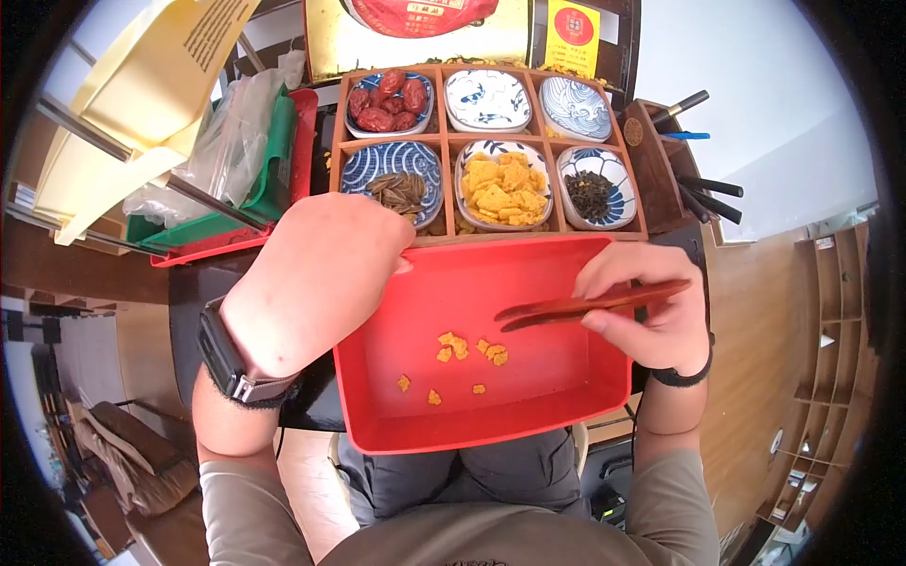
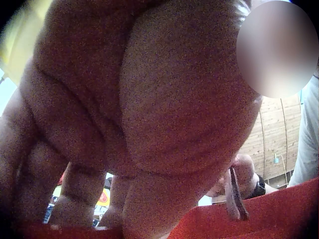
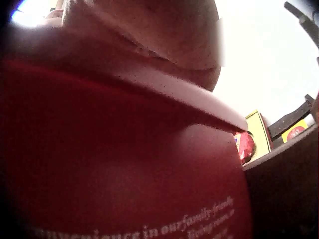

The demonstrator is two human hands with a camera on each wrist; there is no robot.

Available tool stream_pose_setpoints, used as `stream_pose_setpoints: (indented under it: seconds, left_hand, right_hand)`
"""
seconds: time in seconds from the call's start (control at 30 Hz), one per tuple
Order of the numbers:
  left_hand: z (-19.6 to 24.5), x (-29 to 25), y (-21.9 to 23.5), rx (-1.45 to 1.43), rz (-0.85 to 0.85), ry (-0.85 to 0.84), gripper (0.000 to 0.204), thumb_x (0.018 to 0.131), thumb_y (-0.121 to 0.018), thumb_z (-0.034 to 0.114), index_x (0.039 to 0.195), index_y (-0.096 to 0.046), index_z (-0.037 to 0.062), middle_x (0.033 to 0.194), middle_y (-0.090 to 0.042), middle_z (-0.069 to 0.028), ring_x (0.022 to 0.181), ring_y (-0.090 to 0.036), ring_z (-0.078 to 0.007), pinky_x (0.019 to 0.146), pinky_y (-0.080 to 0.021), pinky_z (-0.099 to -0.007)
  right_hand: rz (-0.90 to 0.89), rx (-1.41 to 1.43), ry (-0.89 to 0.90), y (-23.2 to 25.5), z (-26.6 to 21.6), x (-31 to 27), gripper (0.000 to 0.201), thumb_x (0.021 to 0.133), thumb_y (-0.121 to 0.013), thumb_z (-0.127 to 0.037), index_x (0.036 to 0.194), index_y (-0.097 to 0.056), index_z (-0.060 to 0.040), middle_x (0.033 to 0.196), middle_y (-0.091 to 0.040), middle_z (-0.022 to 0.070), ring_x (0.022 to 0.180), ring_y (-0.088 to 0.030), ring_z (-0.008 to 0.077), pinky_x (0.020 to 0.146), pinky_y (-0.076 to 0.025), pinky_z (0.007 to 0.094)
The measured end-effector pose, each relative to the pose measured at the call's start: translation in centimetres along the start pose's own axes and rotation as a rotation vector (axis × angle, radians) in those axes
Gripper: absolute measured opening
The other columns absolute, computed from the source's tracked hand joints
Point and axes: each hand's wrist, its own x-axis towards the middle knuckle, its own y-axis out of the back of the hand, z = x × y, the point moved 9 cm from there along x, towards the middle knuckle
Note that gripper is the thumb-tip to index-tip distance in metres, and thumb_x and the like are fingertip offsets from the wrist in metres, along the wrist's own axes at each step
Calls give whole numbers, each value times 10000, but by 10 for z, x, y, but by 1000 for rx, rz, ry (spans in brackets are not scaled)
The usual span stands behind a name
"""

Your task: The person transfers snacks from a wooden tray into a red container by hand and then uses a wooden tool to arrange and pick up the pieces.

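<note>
A red box (image 1: 491,415) holds several small yellow pieces (image 1: 453,345) on its floor. The left hand (image 1: 316,274) grips the box's far left rim; its palm (image 2: 164,89) fills the left wrist view, with the fingertips down at the red rim (image 2: 279,211). Over the box's right side, the right hand (image 1: 651,307) pinches dark red wooden tweezers (image 1: 595,304) between thumb and fingers, their tips pointing left above the box with nothing visible between them. In the right wrist view the box's outer wall (image 3: 124,159) hides most of that hand.
Beyond the box stands a wooden compartment tray (image 1: 453,236) with patterned bowls of red dates (image 1: 387,102), brown strips (image 1: 400,193), yellow chunks (image 1: 505,189) and dark leaves (image 1: 591,195); two bowls look empty. A green basket (image 1: 274,179) stands left, a pen holder (image 1: 656,170) right.
</note>
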Motion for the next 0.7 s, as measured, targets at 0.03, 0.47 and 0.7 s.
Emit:
stream_pose_setpoints:
  seconds: [0.03, 0.47, 0.7]
  left_hand:
    - [0, 0, 0, 0, 2, 1, 142, 892, -755, 173, 852, -714, 43, 803, -691, -196, 873, -700, -447, 775, -553, -553]
    - [0, -1, 0, 1, 5, -1, 121, 886, -749, 149, 860, -714, 36, 802, -692, -201, 880, -699, -451, 785, -555, -554]
    - [-1, 0, -2, 3, 1, 0, 132, 889, -754, 161, 867, -720, 35, 812, -699, -201, 884, -703, -448, 785, -554, -554]
  right_hand:
    - [-58, -33, -25, -5, -1, 1, 182, 827, -858, 60, 960, -748, 0, 946, -765, 124, 873, -747, 243, 795, -569, 334]
    - [-296, -320, 155, -28, -7, 3, 185, 832, -918, -118, 979, -812, -82, 835, -767, 91, 742, -723, 323, 656, -541, 407]
    - [-339, -341, 139, -32, -7, 4, 200, 835, -915, -121, 1015, -834, -87, 841, -775, 86, 734, -719, 314, 666, -541, 403]
